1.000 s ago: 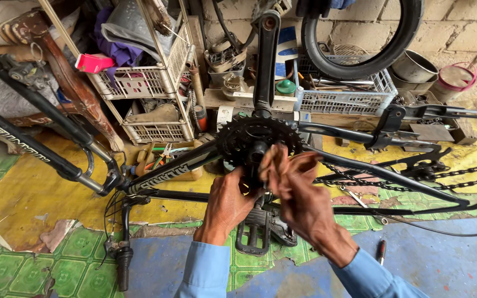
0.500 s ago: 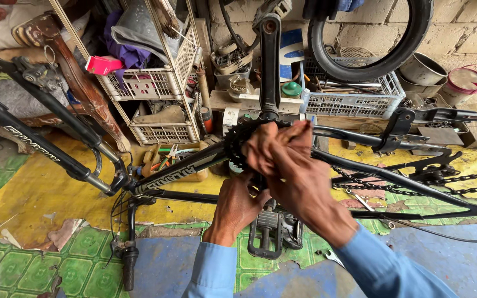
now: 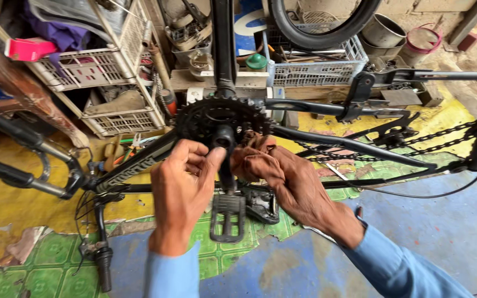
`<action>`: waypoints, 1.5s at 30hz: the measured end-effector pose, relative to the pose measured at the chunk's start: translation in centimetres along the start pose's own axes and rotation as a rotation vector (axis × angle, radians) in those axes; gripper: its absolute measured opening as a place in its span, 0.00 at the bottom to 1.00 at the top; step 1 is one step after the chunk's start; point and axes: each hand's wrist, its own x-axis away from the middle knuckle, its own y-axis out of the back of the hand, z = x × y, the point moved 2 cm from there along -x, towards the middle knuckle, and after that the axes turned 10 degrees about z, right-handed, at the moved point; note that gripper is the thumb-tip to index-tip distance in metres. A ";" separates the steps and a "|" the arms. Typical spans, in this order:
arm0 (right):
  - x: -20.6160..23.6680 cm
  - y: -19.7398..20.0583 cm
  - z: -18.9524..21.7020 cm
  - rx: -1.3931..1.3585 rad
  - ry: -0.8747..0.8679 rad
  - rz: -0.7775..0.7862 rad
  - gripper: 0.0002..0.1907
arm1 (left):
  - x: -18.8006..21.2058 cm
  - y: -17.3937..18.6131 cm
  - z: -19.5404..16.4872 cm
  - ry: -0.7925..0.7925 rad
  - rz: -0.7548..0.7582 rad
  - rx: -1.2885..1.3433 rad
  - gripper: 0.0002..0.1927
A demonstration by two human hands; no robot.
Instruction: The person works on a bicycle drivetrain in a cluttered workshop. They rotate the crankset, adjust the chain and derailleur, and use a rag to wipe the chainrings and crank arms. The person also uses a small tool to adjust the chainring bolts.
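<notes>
My hands have dropped from the top of the chainring (image 3: 216, 118) to its centre. My left hand (image 3: 186, 185) pinches the crank (image 3: 224, 160) with fingertips together; my right hand (image 3: 288, 179) presses a bunched brown rag (image 3: 255, 157) beside it, wiping lower now.

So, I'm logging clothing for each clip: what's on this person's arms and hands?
Both hands are bare: no gloves, rings or watch visible on the left hand or right hand. Each arm wears a light blue long sleeve reaching the wrist, with a buttoned-style cuff.
</notes>
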 end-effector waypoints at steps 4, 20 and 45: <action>2.4 -1.2 0.0 -0.124 -0.006 -0.062 0.18 | 2.1 -1.0 -4.7 -0.337 0.404 0.126 0.24; 9.5 -6.3 1.8 -0.197 0.091 0.012 0.34 | 1.9 -1.4 -4.2 -0.550 -0.150 0.552 0.10; 11.7 -14.4 -2.7 -0.319 -0.057 0.334 0.13 | -0.2 -5.6 3.8 0.094 0.126 0.342 0.09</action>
